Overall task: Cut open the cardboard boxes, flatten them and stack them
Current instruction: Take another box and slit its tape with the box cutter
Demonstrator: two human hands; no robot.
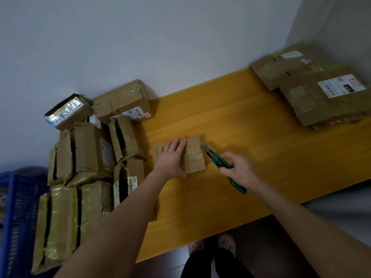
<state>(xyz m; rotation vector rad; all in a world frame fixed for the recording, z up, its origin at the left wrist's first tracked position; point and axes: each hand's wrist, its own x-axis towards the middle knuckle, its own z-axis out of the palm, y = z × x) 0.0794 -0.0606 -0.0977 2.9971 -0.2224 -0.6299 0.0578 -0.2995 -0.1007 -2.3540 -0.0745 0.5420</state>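
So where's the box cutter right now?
Head view, right of centre: the right hand holds the box cutter, blade at the right edge of the small box.

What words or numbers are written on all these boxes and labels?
None can be read.
White label on the flattened boxes: dark print, too blurred.
Barcode label on the rear taped box: too small.
Shiny label on the leftmost box: glare, blurred.

blue crate (pixel 18 217): cut by left edge | flattened stack (pixel 313 105): cut by right edge (its label (pixel 341 85) unreadable)
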